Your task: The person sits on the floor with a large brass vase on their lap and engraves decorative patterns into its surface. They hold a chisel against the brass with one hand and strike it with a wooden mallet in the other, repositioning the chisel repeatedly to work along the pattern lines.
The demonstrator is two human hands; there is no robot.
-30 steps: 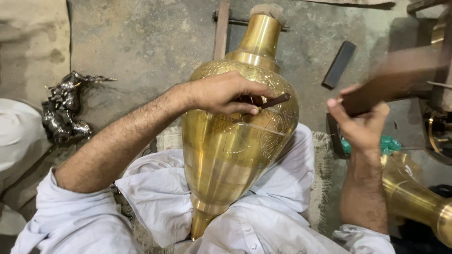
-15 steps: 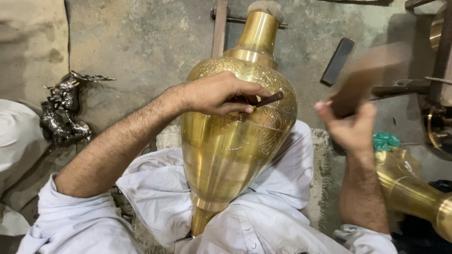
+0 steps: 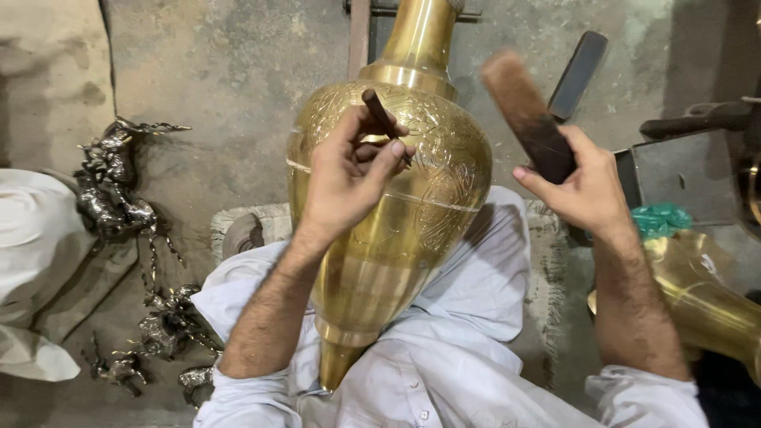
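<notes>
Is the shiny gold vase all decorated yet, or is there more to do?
Partly done. The brass vase already has patterns on its wide upper part. Right now the left hand presses a thin dark punch there, and the right hand lifts a wooden striker. The smooth lower body and neck show no carving.

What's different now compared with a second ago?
The right hand has swung its wooden mallet up and leftward, toward the punch. The left hand has tipped the punch from lying nearly flat to pointing up and away. Both hands keep their grip, and the brass vase stays propped on the lap.
</notes>
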